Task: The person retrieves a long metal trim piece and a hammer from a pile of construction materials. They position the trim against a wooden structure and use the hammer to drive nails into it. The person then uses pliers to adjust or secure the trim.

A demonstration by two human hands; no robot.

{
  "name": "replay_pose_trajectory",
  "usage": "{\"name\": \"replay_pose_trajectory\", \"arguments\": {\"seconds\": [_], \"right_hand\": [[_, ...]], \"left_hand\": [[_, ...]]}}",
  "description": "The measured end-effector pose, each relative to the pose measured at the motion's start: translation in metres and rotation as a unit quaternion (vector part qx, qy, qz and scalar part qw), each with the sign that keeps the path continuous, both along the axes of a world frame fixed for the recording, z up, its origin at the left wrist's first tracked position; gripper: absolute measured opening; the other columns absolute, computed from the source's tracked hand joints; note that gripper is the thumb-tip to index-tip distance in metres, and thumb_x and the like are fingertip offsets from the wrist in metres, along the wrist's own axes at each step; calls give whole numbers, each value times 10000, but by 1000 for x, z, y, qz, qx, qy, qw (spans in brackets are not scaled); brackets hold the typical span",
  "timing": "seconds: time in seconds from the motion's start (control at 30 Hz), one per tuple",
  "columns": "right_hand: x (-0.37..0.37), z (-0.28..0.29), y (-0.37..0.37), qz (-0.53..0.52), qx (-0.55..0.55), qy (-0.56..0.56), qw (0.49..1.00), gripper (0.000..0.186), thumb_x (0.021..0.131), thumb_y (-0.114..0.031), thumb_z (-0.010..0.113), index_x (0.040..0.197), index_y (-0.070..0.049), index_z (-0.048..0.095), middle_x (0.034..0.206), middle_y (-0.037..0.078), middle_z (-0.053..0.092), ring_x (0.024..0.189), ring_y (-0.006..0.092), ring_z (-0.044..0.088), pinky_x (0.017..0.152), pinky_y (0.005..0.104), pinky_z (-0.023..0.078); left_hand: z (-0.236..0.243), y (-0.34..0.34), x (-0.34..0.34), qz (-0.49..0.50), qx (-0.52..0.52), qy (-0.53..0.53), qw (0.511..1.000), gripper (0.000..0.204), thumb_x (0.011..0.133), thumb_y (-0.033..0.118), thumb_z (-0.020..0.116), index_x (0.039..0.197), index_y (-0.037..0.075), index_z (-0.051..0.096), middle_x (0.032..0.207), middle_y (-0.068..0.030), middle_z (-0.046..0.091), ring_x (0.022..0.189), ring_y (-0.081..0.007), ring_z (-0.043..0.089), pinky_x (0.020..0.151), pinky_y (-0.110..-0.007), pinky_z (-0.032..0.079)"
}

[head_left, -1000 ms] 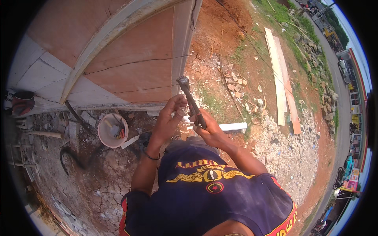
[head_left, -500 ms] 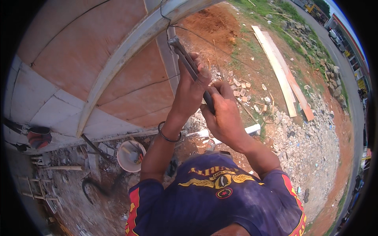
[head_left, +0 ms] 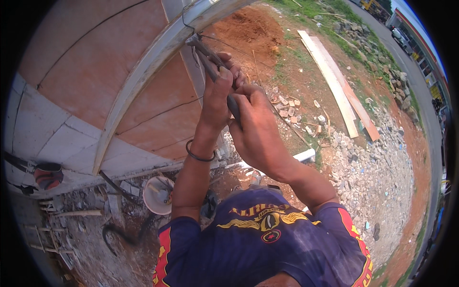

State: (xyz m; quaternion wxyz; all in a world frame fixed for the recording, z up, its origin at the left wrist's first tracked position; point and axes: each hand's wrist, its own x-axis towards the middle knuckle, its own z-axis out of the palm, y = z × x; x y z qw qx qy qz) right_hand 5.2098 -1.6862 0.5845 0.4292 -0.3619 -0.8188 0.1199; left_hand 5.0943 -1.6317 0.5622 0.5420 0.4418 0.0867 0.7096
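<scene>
Both of my hands are raised in front of me on a pair of long-handled dark metal pincers (head_left: 208, 60). My left hand (head_left: 217, 98), with a black band at its wrist, is closed round the handles near their middle. Lower down, my right hand (head_left: 256, 122) is wrapped round the handle ends. The pincers' jaws meet a thin dark wire (head_left: 184, 15) beside a long pale strip of wood (head_left: 143, 71); whether they bite on the wire cannot be made out. Behind the strip stands a wall of orange-brown and white panels (head_left: 95, 67).
A whitish bucket (head_left: 158, 195) with tools in it stands on the littered ground, near a white pipe (head_left: 304, 156). Two long planks (head_left: 330, 81) lie at the right beside rubble (head_left: 368, 167). A dark cap-like thing (head_left: 48, 176) hangs at the wall on the left.
Both hands and the pincers have shifted a little left and upward in the picture. The jaws now sit closer to the wooden strip. My grip stays closed on the handles.
</scene>
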Motion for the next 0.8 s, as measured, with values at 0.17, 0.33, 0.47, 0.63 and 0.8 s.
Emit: {"name": "replay_pose_trajectory", "arguments": {"seconds": [0.17,0.33,0.47,0.63,0.8], "right_hand": [[-3,-1,-2,-32,8,-28,999,341,742,47,618,1060,46,496,1113,249,455,1053,407,477,907,463,410],[2,-3,-10,-4,-84,71,994,359,814,-28,640,1114,33,454,1008,231,554,886,407,589,759,430,483],[11,-3,-7,72,-133,67,986,391,911,-188,634,1180,11,433,903,198,624,712,365,662,626,377,522],[10,-17,-1,368,-482,330,724,407,974,-378,525,1201,-54,434,871,159,634,692,245,678,583,350,557],[3,-35,3,570,-614,458,297,495,962,-538,441,1081,-61,499,808,137,619,625,231,665,537,331,568]], "left_hand": [[8,-8,-1,40,-35,23,998,212,983,244,519,1064,63,442,854,-21,431,734,-114,440,749,-316,479],[13,-8,-5,100,-25,120,987,189,1003,241,485,989,53,469,833,-29,462,808,-136,550,822,-375,519],[11,-23,-16,146,-6,181,973,456,975,454,483,1095,15,487,928,-102,583,1016,-236,616,983,-426,428],[9,-45,-27,-15,-47,148,988,683,937,572,490,1258,-28,431,1137,-190,609,1099,-299,606,1001,-436,431],[13,-43,-21,-64,-58,105,991,535,934,441,592,1182,-13,457,978,-127,626,983,-234,640,898,-371,510]]}}
